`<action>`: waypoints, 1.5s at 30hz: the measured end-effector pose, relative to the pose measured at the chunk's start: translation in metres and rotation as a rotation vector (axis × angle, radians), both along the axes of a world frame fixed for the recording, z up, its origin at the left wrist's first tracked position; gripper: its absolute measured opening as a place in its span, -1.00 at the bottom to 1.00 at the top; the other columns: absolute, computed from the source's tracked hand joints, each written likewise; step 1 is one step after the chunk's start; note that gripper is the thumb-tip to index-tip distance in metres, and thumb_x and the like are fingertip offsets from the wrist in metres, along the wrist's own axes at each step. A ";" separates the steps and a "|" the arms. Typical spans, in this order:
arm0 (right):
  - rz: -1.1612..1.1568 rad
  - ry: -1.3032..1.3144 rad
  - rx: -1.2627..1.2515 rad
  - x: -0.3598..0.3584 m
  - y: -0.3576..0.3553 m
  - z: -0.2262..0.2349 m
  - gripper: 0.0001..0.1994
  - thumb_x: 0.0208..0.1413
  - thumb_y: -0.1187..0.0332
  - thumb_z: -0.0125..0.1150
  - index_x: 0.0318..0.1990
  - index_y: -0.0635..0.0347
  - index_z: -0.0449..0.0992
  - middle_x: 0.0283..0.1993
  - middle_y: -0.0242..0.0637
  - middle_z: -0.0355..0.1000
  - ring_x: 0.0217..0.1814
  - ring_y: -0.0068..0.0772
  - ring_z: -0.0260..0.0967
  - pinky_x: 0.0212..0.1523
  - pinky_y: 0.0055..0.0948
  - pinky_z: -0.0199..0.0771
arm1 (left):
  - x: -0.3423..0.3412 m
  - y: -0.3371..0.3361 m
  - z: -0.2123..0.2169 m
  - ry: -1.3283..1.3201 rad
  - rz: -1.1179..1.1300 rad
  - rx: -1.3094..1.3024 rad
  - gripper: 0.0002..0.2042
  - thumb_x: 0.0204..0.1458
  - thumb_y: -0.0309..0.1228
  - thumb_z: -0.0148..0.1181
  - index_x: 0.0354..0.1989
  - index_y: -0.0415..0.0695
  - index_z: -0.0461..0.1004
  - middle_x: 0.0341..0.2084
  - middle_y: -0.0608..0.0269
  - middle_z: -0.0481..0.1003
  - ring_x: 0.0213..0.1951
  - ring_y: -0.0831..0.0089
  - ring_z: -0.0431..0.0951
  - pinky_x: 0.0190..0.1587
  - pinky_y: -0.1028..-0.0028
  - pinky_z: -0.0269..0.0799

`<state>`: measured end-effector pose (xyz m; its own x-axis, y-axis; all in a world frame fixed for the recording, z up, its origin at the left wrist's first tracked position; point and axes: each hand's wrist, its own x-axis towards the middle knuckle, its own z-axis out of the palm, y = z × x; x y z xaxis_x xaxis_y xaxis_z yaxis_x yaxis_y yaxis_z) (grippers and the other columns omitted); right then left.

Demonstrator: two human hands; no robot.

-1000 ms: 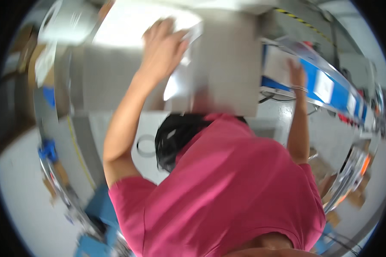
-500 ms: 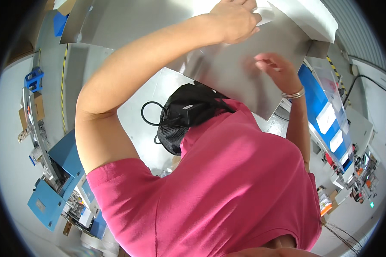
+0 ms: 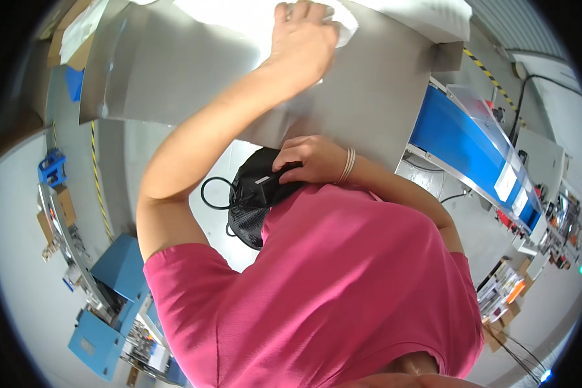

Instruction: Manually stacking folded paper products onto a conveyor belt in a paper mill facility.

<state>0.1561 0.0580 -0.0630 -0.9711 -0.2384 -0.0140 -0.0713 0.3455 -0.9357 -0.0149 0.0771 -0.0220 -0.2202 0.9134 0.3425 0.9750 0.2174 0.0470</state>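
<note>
Since half a second ago, the right hand (image 3: 310,158) has dropped from the grey desk (image 3: 174,64) to clasp a black pouch (image 3: 255,194) at the chest. Left hand (image 3: 304,35) presses flat on white paper (image 3: 239,16); unheld, it could slide away.

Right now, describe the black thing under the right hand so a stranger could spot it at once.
Start at the big grey metal sheet across the top. Just below its lower edge, the right hand grips a black mesh pouch against the pink shirt. It alone is black, with a looped black cord hanging from its side.
</note>
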 end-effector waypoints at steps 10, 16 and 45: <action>-0.561 -0.088 -0.299 0.015 0.062 0.010 -0.83 0.11 0.34 0.26 -0.18 0.17 0.51 -0.24 -0.48 0.47 -0.19 -0.68 0.36 -0.13 -0.61 0.39 | 0.007 -0.019 0.029 -0.326 0.089 0.167 -0.56 -0.10 -0.56 0.16 0.05 -0.24 0.36 0.08 -0.08 0.27 0.15 -0.04 0.22 0.18 0.04 0.06; -1.045 0.049 -0.158 -0.006 0.127 0.013 -0.68 0.04 0.39 0.29 -0.02 0.12 0.43 -0.26 -0.41 0.47 -0.29 -0.57 0.40 -0.21 -0.51 0.46 | 0.017 -0.021 0.023 -0.311 0.036 0.197 -0.70 -0.04 -0.62 0.13 -0.07 -0.25 0.48 0.08 -0.03 0.28 0.14 -0.02 0.23 0.16 0.07 0.18; -1.780 -0.582 0.331 0.214 0.239 -0.029 -0.47 0.00 0.00 0.25 0.08 0.03 0.35 0.06 0.00 0.33 0.08 0.15 0.27 0.09 -0.08 0.24 | 0.000 -0.028 0.005 -0.182 -0.054 0.267 -0.65 -0.03 -0.59 0.17 -0.01 -0.17 0.47 0.09 0.04 0.34 0.15 -0.01 0.26 0.19 0.06 0.14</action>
<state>0.3705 0.2973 -0.0921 0.0893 0.9729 -0.2132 0.7748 -0.2023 -0.5990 -0.0154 0.0486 -0.0166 -0.2532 0.8087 0.5309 0.9551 0.1218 0.2699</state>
